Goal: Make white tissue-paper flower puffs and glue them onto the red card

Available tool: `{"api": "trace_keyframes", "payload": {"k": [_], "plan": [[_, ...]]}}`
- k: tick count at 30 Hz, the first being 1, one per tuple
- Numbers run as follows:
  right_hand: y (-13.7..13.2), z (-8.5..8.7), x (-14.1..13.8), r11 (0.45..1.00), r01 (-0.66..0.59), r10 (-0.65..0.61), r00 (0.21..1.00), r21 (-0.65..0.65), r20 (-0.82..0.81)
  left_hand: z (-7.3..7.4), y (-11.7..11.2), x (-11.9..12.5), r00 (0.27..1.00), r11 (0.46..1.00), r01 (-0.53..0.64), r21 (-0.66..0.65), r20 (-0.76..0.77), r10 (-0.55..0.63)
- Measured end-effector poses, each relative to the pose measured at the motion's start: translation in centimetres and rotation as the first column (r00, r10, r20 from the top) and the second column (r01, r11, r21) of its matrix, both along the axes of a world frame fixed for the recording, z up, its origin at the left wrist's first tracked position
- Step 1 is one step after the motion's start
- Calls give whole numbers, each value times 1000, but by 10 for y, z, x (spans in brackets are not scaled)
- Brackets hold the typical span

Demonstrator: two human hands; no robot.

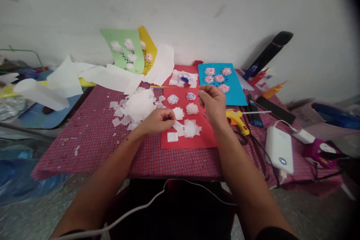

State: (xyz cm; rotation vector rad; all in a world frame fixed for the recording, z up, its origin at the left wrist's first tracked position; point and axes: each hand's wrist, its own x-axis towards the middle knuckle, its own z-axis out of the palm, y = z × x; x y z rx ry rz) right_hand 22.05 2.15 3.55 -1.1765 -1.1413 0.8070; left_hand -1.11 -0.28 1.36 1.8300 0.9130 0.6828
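Observation:
My left hand [158, 121] rests low over the red card [208, 138], its curled fingertips beside loose white tissue squares [182, 128]; whether it holds a piece is hidden. My right hand [212, 104] is raised above the card's right side, fingertips pinched together with nothing visible between them. Two small paper flowers, one white and pink [173, 99] and one blue-white [191, 96], lie on the card. Left of it, a heap of white tissue scraps [137, 105] sits on the red checked tablecloth [92, 138].
A blue card with pink flowers [222, 78] lies behind my right hand. A yellow glue gun [237, 121] and a white power bank [279, 150] sit to the right, with black and white cables. Green and yellow flower cards [123, 50] lean against the wall, behind white paper sheets [104, 77].

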Motion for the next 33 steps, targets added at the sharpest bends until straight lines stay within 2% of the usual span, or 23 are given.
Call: {"api": "trace_keyframes", "payload": {"k": [5, 8, 10, 12, 14, 16, 26, 33], "plan": [[0, -2, 2, 1000, -3, 3, 1000, 17, 10, -2, 1, -1, 995, 997, 75, 3, -62, -74], [2, -4, 11, 999, -29, 36, 971, -33, 235, -3, 0, -1, 981, 989, 148, -15, -128, -149], [5, -5, 20, 993, -28, 83, 855, -114, 512, -4, -1, -1, 975, 986, 166, -9, -151, -166], [8, -8, 29, 982, 60, 91, 683, -180, 725, -4, -2, -1, 973, 986, 167, -1, -163, -165], [12, -12, 34, 963, 119, 135, 567, -243, 813, -5, -2, 0, 972, 986, 165, 3, -168, -162], [14, -15, 36, 949, 130, 179, 524, -286, 833, -4, -2, 0, 972, 986, 166, 2, -168, -163], [14, -17, 31, 946, 100, 213, 522, -307, 826, 1, -4, 2, 968, 987, 163, 10, -193, -158], [16, -19, 30, 945, 66, 231, 558, -320, 797, 2, -4, 2, 970, 986, 165, 6, -182, -162]]}}
